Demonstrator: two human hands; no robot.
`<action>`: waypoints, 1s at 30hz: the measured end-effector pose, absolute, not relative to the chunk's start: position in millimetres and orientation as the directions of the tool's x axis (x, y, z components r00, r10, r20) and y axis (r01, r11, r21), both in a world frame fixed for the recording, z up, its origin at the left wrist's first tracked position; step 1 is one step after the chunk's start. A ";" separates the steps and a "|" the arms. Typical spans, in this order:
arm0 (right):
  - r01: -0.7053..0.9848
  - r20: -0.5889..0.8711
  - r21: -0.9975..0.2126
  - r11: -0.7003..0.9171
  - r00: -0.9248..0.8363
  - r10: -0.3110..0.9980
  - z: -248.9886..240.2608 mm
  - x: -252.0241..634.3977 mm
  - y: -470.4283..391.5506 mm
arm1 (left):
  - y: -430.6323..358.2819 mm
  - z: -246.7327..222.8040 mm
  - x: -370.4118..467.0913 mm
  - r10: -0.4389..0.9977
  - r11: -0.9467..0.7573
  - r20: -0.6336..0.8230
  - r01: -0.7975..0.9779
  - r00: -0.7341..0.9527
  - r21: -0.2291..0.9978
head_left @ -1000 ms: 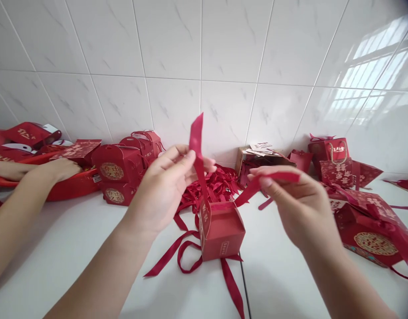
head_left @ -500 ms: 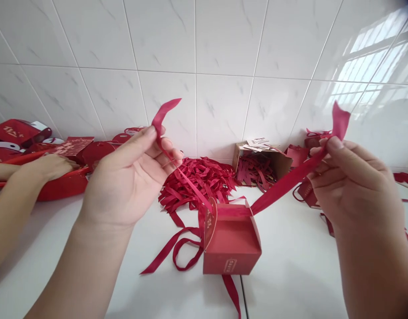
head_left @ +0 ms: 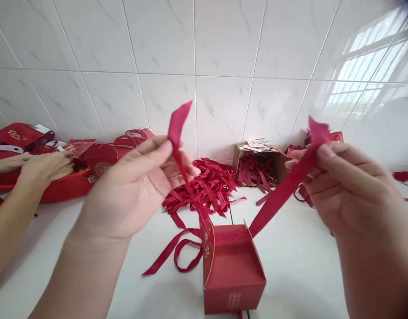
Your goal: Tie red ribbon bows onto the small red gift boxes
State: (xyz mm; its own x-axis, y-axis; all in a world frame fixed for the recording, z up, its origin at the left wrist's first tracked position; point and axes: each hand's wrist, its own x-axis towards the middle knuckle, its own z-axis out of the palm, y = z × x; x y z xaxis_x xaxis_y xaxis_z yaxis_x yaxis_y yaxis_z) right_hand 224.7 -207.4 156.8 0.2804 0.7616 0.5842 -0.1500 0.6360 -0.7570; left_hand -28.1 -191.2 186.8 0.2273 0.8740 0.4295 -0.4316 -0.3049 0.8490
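A small red gift box (head_left: pixel 235 270) with gold print stands open-topped in front of me. A red ribbon (head_left: pixel 283 190) runs through its two side walls, and both ends rise above it. My left hand (head_left: pixel 134 186) pinches one end between thumb and fingers, the tip sticking up. The other end is pinched in my right hand (head_left: pixel 350 190), with a short tail above the thumb. Both ribbon lengths look stretched in a V over the box. Behind the box lies a heap of red ribbons (head_left: pixel 210 181), with one loose strand curling out to the left.
At left, another person's hands (head_left: pixel 51 168) reach into a red basin (head_left: pixel 66 188) beside several red gift boxes (head_left: pixel 100 155). Against the tiled wall, a cardboard box (head_left: pixel 280 166) lies with dark red strips inside. More red boxes sit partly hidden behind my right hand.
The gift box has come nearer to me. Both hands have moved closer together, still pinching the ribbon ends. At left, the other person's second hand has come into view over the basin.
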 end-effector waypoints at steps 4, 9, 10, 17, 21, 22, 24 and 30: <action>-0.161 0.506 -0.835 0.526 0.150 0.849 149.4 214.8 -202.3 | -191.6 174.5 -12.8 0.863 -0.249 0.391 -0.403 0.319 0.881; -0.051 0.377 -0.926 0.375 -0.031 0.926 144.9 200.9 -205.6 | -199.8 163.6 2.2 0.844 -0.260 0.353 -0.268 0.403 0.928; -0.030 0.357 -0.934 0.356 -0.070 0.931 145.8 198.2 -207.2 | -201.4 162.4 4.4 0.839 -0.267 0.343 -0.229 0.423 0.936; -0.029 0.380 -0.920 0.392 -0.320 0.868 149.1 188.4 -213.6 | -202.2 158.4 13.7 0.839 -0.361 0.302 0.046 0.453 0.932; -0.041 0.355 -0.931 0.362 -0.318 0.879 144.4 186.2 -212.2 | -201.2 157.9 13.3 0.849 -0.383 0.315 0.082 0.424 0.920; -0.055 0.364 -0.929 0.367 -0.325 0.873 143.7 186.2 -211.3 | -201.2 158.0 12.2 0.851 -0.368 0.303 0.076 0.429 0.927; -0.088 0.402 -0.914 0.397 -0.341 0.850 142.9 187.5 -209.0 | -200.9 158.6 9.2 0.849 -0.299 0.243 0.048 0.469 0.953; 0.097 0.666 -0.672 0.734 -0.354 0.657 142.8 204.6 -200.0 | -196.0 163.0 1.9 0.876 -0.089 0.170 -0.196 0.451 0.977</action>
